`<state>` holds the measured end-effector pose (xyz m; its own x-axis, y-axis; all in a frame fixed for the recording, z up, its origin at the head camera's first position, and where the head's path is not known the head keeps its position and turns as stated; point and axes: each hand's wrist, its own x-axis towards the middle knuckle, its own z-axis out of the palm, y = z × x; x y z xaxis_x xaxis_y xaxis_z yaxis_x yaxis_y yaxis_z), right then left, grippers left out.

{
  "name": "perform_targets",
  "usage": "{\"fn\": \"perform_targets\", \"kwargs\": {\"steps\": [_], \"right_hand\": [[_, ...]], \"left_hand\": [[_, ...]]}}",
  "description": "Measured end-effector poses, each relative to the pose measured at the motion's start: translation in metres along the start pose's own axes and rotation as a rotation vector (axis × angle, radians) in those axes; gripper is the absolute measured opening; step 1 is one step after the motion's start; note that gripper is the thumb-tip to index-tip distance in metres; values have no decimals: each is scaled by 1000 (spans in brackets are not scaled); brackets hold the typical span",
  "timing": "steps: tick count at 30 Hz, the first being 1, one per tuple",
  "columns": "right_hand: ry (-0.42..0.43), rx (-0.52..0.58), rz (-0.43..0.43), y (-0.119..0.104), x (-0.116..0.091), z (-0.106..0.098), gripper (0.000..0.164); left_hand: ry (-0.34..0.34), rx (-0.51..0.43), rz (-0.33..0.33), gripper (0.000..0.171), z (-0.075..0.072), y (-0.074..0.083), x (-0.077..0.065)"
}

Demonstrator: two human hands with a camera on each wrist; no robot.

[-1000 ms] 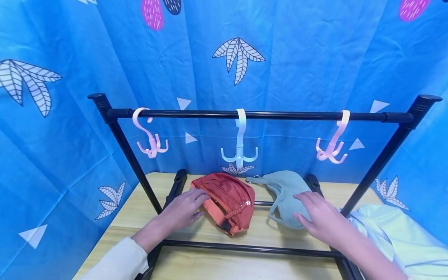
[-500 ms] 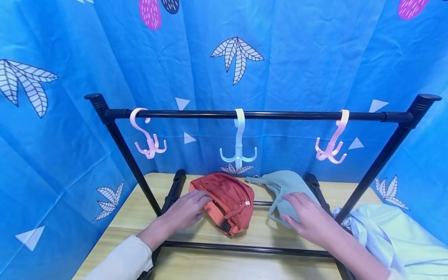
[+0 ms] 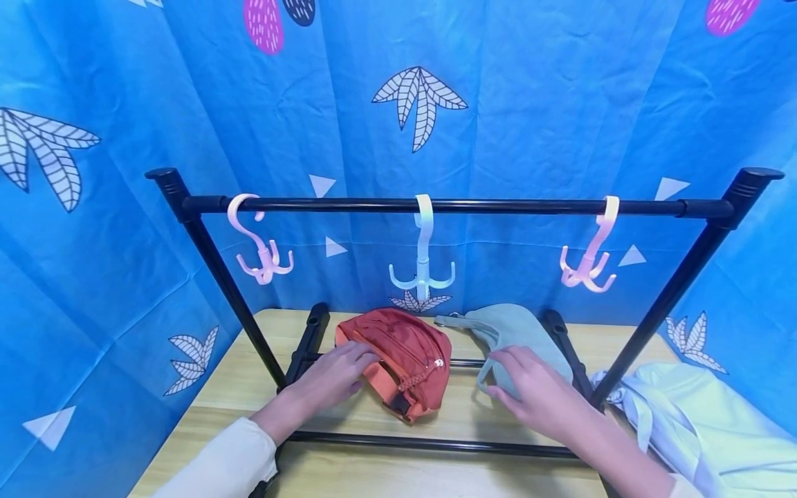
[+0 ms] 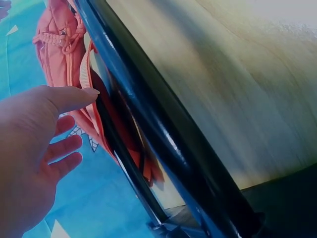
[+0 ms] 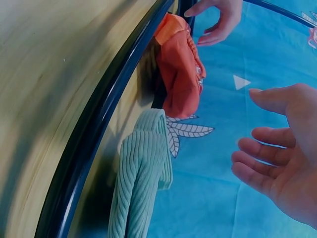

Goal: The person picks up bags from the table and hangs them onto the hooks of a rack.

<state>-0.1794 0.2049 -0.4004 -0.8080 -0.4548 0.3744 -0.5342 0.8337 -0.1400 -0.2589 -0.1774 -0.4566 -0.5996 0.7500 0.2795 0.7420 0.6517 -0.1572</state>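
Observation:
A red belt bag (image 3: 414, 360) with an orange strap and black buckle lies between the uprights of a black rack. My left hand (image 3: 336, 373) hovers at its left edge, fingers loosely bent and nothing in them. In the left wrist view, the thumb (image 4: 79, 98) overlaps the bag's strap. To the right of the red bag lies a pale green shoulder bag (image 3: 507, 321); ribbed fabric shows on this bag (image 5: 141, 168) in the right wrist view. My right hand (image 3: 538, 391) is held over its front, covering part of it, with fingers spread apart from the cloth (image 5: 277, 153).
Across the rack's top bar (image 3: 349, 205) hang a pink hook (image 3: 264, 263), a light blue hook (image 3: 423, 273) and another pink hook (image 3: 587, 266). A low bar (image 3: 436, 443) crosses in front of the bags. Pale cloth (image 3: 703, 422) lies at the right.
My right hand has moved left across the green bag, uncovering its right side. The left hand stays near the red bag, slightly closer to it. Both bags lie as before.

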Motion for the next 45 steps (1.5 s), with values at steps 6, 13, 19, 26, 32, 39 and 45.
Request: {"fn": "perform_targets", "kwargs": {"steps": [6,13,19,26,32,39,45], "right_hand": [[16,-20,-26,-3,3,7,51],[3,-17,-34,-7,6,12,55],[-1,-8,-37,-11,9,15,53],[27,-16,-64,-16,12,20,50],[-20,-3,-38,-22,16,22,51],[-70,9,-45,-26,20,28,53],[-35,2,-98,-28,22,35,49]], "left_hand": [[0,-3,4,48,4,-1,1],[25,12,33,48,11,-2,3],[5,-1,23,49,13,-1,5],[51,13,58,44,18,-2,7],[91,7,69,21,24,-3,9],[70,33,67,21,27,-3,10],[79,29,64,15,28,-3,13]]}}
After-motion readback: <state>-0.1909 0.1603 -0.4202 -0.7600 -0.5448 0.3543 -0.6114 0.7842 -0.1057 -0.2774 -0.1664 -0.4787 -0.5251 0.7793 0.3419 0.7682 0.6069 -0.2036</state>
